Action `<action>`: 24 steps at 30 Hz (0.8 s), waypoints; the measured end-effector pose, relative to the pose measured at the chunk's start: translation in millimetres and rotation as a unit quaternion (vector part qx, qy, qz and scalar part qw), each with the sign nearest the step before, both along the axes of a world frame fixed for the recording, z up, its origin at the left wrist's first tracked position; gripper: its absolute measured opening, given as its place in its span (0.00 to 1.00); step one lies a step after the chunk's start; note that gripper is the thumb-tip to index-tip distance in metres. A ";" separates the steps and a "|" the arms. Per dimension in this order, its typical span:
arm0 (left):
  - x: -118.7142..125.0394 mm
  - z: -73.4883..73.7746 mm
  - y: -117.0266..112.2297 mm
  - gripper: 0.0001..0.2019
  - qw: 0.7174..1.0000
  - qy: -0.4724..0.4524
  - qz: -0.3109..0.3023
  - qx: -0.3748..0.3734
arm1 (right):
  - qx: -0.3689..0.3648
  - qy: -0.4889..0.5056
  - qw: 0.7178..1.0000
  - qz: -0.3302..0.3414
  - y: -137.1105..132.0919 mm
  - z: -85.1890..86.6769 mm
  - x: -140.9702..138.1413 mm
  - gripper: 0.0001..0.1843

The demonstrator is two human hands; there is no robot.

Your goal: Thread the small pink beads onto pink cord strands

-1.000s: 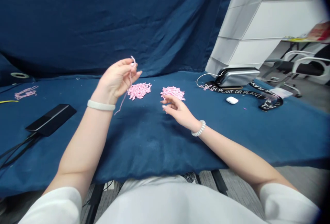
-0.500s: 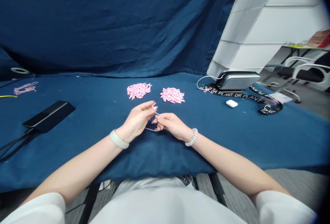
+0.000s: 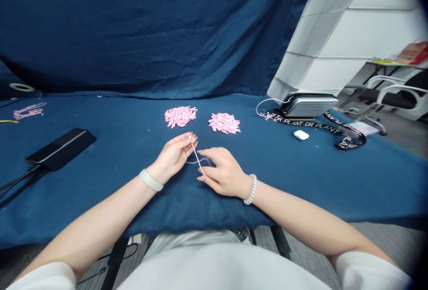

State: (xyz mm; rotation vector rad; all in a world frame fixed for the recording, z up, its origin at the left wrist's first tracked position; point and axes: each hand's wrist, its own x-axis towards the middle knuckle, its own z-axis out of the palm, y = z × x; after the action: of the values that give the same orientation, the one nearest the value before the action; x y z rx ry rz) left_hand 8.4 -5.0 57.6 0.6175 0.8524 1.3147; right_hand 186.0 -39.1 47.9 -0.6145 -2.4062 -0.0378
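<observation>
A thin pink cord [image 3: 196,155] runs between my two hands above the blue cloth. My left hand [image 3: 173,155] pinches its upper end between thumb and fingertips. My right hand [image 3: 224,172] holds the lower stretch at its thumb and a finger, with the index finger lifted apart. A loose loop of the same cord bends between the palms. Just beyond the hands lie two heaps of small pink knotted pieces, a left heap [image 3: 180,116] and a right heap [image 3: 224,123].
On the left lie a black device [image 3: 62,149] with cables, a loose pink cord bundle [image 3: 28,111] and a tape roll [image 3: 22,87]. To the right are a silver ribbed case [image 3: 311,105], a black lettered strap [image 3: 301,123] and a white earbud case [image 3: 301,135].
My right hand has moved down and slightly right, with its fingers spreading. The cord now stretches straight between the hands. My left hand has shifted slightly left.
</observation>
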 end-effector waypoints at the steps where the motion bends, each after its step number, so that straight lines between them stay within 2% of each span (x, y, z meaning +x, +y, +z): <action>1: 0.0 -1.2 -0.1 0.10 1.000 0.003 0.002 -0.004 | 0.033 -0.007 0.999 0.037 0.0 0.2 0.5 0.15; 4: -0.3 -6.2 0.6 0.14 1.000 0.014 -0.006 -0.014 | 0.059 -0.026 0.990 0.122 1.7 -2.9 1.7 0.15; 6: -0.5 -9.4 1.1 0.15 1.000 0.013 -0.025 -0.010 | 0.036 -0.041 0.989 0.134 4.2 -7.1 2.4 0.16; 9: -0.8 -11.5 1.0 0.15 0.999 0.005 -0.048 0.003 | 0.001 -0.036 0.993 0.113 8.7 -10.4 3.9 0.19; 11: -0.9 -10.6 0.2 0.14 0.999 0.006 -0.049 0.010 | -0.051 0.025 0.995 0.079 11.4 -8.6 4.7 0.19; 12: -0.8 -9.5 -0.5 0.15 0.999 0.012 -0.047 0.015 | -0.100 0.075 0.991 0.051 12.7 -6.9 4.8 0.18; 13: -0.6 -8.1 -1.3 0.15 0.998 0.022 -0.045 0.022 | -0.163 0.134 0.977 0.015 14.1 -5.2 4.6 0.18; 15: -0.1 -4.5 -3.4 0.15 0.996 0.068 -0.039 0.052 | -0.305 0.246 0.918 -0.061 17.4 -3.0 3.5 0.17; 17: 0.5 -0.4 -6.0 0.14 0.984 0.142 -0.020 0.108 | -0.410 0.300 0.855 -0.105 20.7 -3.3 1.4 0.17; 18: 0.8 1.6 -7.5 0.14 0.974 0.180 -0.005 0.140 | -0.439 0.302 0.839 -0.109 21.6 -4.2 0.3 0.18; 19: 1.1 3.4 -9.1 0.13 0.962 0.215 0.010 0.168 | -0.458 0.290 0.834 -0.104 21.8 -5.2 -0.9 0.19; 21: 1.8 6.2 -11.8 0.13 0.942 0.265 0.028 0.206 | -0.477 0.242 0.841 -0.081 19.7 -7.0 -3.0 0.20; 24: 2.7 7.1 -12.9 0.14 0.933 0.286 0.058 0.211 | -0.495 0.168 0.851 -0.049 14.0 -7.2 -5.2 0.19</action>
State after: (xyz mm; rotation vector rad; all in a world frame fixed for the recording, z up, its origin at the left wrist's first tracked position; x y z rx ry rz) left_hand 11.1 -17.9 64.8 1.3529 1.0916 1.4617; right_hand 180.8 -25.0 40.7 -1.0718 -1.9038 1.2283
